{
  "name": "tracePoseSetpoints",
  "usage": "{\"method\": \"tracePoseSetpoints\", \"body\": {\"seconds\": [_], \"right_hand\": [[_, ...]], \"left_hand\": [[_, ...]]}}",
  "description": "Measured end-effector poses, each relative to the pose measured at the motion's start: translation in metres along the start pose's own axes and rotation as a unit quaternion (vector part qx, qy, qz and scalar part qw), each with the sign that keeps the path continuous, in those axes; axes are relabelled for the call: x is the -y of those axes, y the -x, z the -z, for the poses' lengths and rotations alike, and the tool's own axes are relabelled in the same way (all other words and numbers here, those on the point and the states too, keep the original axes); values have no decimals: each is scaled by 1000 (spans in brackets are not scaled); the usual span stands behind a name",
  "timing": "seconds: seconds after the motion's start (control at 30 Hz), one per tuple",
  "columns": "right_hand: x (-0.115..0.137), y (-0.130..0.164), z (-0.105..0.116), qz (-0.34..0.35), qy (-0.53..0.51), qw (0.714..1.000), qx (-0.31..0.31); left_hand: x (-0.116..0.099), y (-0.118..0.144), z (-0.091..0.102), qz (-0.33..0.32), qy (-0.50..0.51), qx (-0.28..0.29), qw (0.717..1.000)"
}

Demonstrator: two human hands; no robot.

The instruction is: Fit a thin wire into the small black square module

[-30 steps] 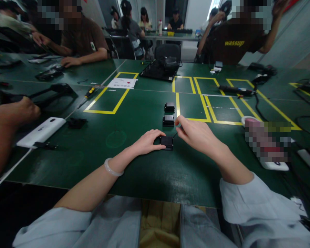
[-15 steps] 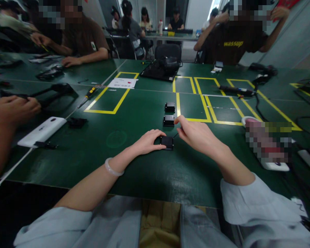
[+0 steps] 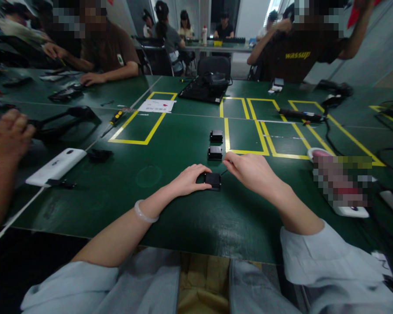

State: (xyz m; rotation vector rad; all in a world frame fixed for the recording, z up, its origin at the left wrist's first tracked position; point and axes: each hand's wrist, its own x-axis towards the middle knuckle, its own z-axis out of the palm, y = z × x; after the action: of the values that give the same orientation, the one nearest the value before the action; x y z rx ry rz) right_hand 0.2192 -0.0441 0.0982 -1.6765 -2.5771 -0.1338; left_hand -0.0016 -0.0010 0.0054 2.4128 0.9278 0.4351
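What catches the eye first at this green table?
At the centre, the left hand presses on a small black box, while the right hand pinches something thin beside it. Two more black boxes sit in a row just behind, next to yellow tape outlines on the green table.

**One head-worn view over the green table**

The single camera sits on the person's head, looking forward and down across the green table (image 3: 170,218). The table's near edge lies close below it; the far edge, with seated people beyond, lies well ahead. No second view.
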Motion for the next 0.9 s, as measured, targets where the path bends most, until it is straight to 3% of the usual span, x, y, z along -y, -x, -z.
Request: {"method": "tracePoseSetpoints", "body": {"seconds": [0.4, 0.67, 0.9], "right_hand": [[-1, 4, 0, 36, -73, 996, -37], [-1, 0, -2, -9, -14, 1000, -7], [-3, 2, -1, 14, -72, 997, -21]], "left_hand": [[1, 0, -2, 2, -4, -2, 1000], [0, 0, 0, -2, -2, 1, 1000], [0, 0, 0, 0, 0, 3, 1000]]}}
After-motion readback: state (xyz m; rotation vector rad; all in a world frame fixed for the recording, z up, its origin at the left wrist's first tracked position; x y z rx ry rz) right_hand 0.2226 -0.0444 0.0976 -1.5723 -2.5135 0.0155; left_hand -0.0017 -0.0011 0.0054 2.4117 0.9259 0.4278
